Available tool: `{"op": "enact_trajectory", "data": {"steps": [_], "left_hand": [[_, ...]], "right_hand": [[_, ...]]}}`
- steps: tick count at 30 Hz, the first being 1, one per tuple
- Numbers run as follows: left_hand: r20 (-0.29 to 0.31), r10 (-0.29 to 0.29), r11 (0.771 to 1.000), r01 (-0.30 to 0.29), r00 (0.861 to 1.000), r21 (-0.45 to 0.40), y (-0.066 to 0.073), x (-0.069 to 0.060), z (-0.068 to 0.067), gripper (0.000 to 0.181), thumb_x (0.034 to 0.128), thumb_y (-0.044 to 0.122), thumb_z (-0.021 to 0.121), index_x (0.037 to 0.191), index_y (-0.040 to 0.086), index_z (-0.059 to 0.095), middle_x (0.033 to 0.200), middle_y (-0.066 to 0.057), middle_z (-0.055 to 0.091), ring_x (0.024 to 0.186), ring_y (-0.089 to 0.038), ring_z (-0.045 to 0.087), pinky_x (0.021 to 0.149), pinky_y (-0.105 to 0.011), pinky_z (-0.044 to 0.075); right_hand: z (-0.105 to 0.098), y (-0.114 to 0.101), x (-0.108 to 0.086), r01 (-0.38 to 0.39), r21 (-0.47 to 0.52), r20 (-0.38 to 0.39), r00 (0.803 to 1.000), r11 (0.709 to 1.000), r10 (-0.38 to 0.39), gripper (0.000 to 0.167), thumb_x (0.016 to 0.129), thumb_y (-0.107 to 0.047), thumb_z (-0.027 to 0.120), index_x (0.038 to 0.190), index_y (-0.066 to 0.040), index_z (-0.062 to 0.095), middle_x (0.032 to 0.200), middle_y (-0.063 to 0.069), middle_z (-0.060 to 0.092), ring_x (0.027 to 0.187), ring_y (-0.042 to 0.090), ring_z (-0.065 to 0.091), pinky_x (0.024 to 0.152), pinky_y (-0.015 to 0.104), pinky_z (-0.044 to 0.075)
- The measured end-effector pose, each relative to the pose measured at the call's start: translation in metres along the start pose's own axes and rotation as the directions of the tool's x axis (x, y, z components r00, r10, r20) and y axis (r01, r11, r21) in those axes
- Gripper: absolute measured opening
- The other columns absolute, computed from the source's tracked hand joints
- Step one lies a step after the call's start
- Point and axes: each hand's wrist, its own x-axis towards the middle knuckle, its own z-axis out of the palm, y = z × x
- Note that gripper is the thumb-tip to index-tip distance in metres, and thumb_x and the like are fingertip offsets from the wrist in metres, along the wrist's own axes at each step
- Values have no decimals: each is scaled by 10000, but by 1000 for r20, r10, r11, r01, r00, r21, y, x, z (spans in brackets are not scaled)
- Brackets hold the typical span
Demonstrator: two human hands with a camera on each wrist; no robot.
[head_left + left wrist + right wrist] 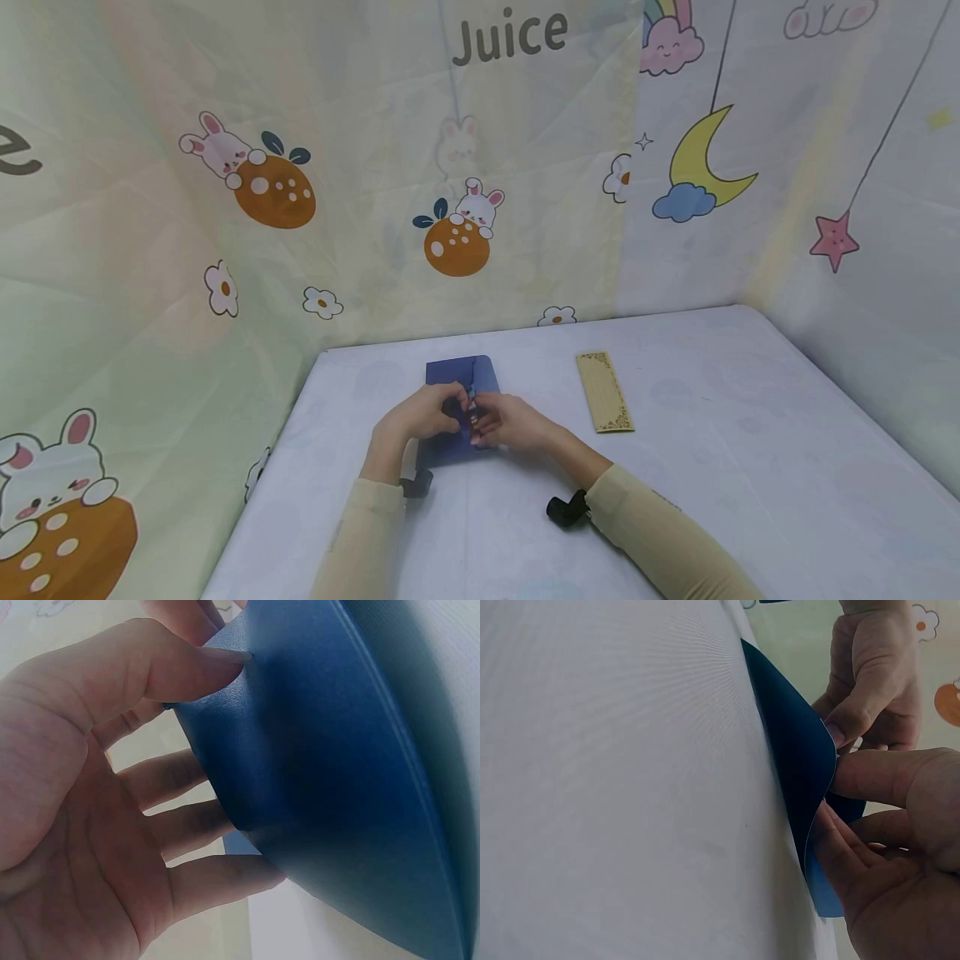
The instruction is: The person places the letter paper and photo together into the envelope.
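Blue folder (322,765), on the white surface (712,467), a little way left of the gold card (603,392). Flat colour, violet-blue from overhead, deeper navy close up, dark teal where shaded in the right wrist view. Smooth, faint grain and soft sheen by the left thumb; thin pale line along one bowed edge. A flap or panel edge runs down its middle; far corner on the gold card's side looks rounded. Raised edge bends in a wave. Small multicoloured patch between the hands, too small to make out.

Left hand (426,413), farther from the gold card: thumb and finger pinch the raised edge, other fingers spread behind. Right hand (516,422), nearer the gold card: fingers closed narrowly, pinching the same edge.
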Motion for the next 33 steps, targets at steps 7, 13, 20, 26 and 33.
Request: {"op": "enact_trajectory", "data": {"steps": [7,13,20,26,33], "left_hand": [[-6,16,1000,-16,1000,-1,1,-1,-2,331,791,3,760,1071,147,657,1022,-8,633,855,-186,574,717,-343,465],[-7,14,1000,-14,1000,-5,1,-1,-1,332,789,1,757,1064,157,656,1022,-11,633,847,-186,575,707,-342,466],[-9,14,1000,-14,1000,-10,2,-2,-2,326,792,0,753,1066,149,657,1007,-13,632,807,-181,573,687,-342,468],[-6,12,1000,-13,1000,-15,2,-2,-2,323,790,-1,748,1060,149,654,1000,-15,632,776,-174,566,665,-337,463],[-1,1,1000,-1,1000,-11,2,-2,-2,324,800,7,750,1068,163,657,1024,-18,635,798,-182,571,681,-342,465]], "right_hand": [[0,1,1,15,-22,0,1000,1000,-15,579,862,25,793,1389,-19,558,1278,202,682,1122,351,726,868,294,600],[0,1,1,19,-49,-3,1000,999,-19,571,870,-3,797,1391,-27,565,1288,182,684,1114,332,730,879,317,600],[1,0,1,26,-57,-5,1000,998,-27,525,872,8,790,1350,4,575,1220,191,708,1091,331,736,858,323,604],[1,-1,-1,15,-41,17,1000,999,-14,509,881,49,757,1352,12,567,1126,190,745,1014,284,759,813,296,604],[1,-1,-1,17,-60,19,1000,998,-16,463,881,65,743,1314,24,584,1079,183,755,971,259,769,789,293,601]]}}
